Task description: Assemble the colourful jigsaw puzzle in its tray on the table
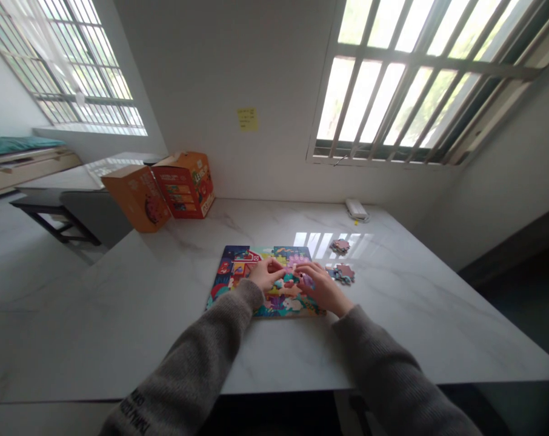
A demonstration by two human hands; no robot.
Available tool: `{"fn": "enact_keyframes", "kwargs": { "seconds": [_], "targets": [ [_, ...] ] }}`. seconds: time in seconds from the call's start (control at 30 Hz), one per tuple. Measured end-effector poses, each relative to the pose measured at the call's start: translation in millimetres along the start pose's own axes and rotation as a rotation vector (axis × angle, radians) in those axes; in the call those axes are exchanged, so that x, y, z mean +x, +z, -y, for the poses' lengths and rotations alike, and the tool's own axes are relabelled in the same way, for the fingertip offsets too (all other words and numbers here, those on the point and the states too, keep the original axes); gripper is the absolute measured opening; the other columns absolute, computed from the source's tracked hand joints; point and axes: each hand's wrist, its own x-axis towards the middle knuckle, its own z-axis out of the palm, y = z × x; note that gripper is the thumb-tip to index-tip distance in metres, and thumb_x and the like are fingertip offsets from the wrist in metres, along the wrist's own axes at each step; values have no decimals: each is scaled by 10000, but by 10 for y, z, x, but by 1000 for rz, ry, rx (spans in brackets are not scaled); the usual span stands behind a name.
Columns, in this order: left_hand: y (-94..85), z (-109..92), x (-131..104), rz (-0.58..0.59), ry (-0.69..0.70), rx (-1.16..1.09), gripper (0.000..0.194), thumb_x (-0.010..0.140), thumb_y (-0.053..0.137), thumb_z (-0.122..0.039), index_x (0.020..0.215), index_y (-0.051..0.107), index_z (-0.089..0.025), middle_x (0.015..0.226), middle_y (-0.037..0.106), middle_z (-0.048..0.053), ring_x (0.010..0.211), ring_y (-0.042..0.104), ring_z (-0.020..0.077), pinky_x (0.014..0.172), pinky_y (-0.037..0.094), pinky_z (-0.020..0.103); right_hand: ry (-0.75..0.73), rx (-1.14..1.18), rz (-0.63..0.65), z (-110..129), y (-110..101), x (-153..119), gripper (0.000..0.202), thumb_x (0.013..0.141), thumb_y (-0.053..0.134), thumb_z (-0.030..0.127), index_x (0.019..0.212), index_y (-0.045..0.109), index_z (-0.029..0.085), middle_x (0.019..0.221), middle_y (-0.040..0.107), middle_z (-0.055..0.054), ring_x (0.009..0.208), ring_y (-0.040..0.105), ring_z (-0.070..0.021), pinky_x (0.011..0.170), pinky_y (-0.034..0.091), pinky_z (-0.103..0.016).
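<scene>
A colourful jigsaw puzzle [238, 266] lies on the white marbled table, with a farm-like picture on it. Over its middle, my left hand [266, 274] is closed, thumb and fingers pinching at the edge of a pink puzzle piece [289, 267]. From the other side my right hand [322, 287] curls over the same pink area, its fingertips closed at the piece. The fingers partly cover the piece, so I cannot tell whether it sits flat. Parts of the picture beneath both hands are hidden.
Loose puzzle pieces lie right of the puzzle in a nearer pile [343, 274] and a farther pile [340, 246]. Two orange-red boxes [183, 185] stand at the back left. A white device [356, 209] with a cable sits by the wall, below a barred window.
</scene>
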Motion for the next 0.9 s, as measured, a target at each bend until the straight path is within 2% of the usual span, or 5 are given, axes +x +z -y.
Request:
{"fn": "enact_keyframes", "kwargs": {
  "seconds": [0.17,0.27,0.4,0.73,0.9],
  "targets": [
    [-33,-120,-59,-11,94,286,174,788,727,-339,802,686,-170,778,719,46,715,657,182,730,516,319,41,-39,46,-110,-35,38,219,902,639,277,1119,633,253,1133,684,-79,1075,588,-252,936,486,-423],
    [-62,-196,-108,-8,220,580,119,861,627,-258,882,724,-192,901,734,59,845,647,207,823,487,348,63,-91,70,-216,-65,64,194,878,676,286,1069,661,259,1087,701,-68,1056,587,-252,942,474,-419],
    [-30,-236,-164,47,290,771,168,880,620,-279,989,729,-211,1039,718,63,1026,605,258,929,437,405,57,-119,105,-329,-40,74,124,876,683,276,998,682,254,1055,705,-57,1039,584,-239,936,471,-397],
    [27,-191,-269,183,426,898,251,923,574,-369,1103,719,-270,1174,661,49,1130,534,268,958,413,436,5,-82,90,-367,23,29,120,867,676,217,985,680,237,1094,691,-55,1043,579,-231,944,472,-396],
    [37,-159,-278,184,454,918,270,926,559,-367,1126,708,-263,1239,639,63,1170,518,283,973,424,458,0,-71,83,-328,17,-24,230,919,539,133,1070,680,233,1127,679,-68,1051,576,-222,951,486,-396]
  ]
}}
